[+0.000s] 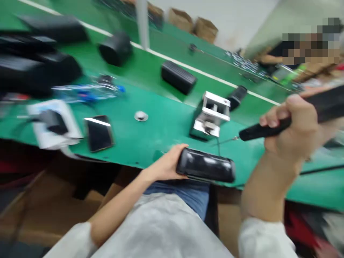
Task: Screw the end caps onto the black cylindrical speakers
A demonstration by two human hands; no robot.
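Observation:
My left hand [172,163] is wrapped round the left end of a glossy black box-shaped device [206,165], held at the table's front edge. In my right hand [298,122] is a black electric screwdriver [264,129], raised to the right of the device. Its thin bit points left, apart from the device. Just beyond the device stands a metal-and-black screw feeder [211,116]. Motion blurs the picture, and the fingers under the device are hidden.
On the green table [161,139] lie a smartphone [99,133], a small round silvery part [141,115] and a clear plastic bottle [88,91]. Black housings [178,77] stand farther back, several more at left. A post [142,25] rises behind. Another person [279,53] sits across at right.

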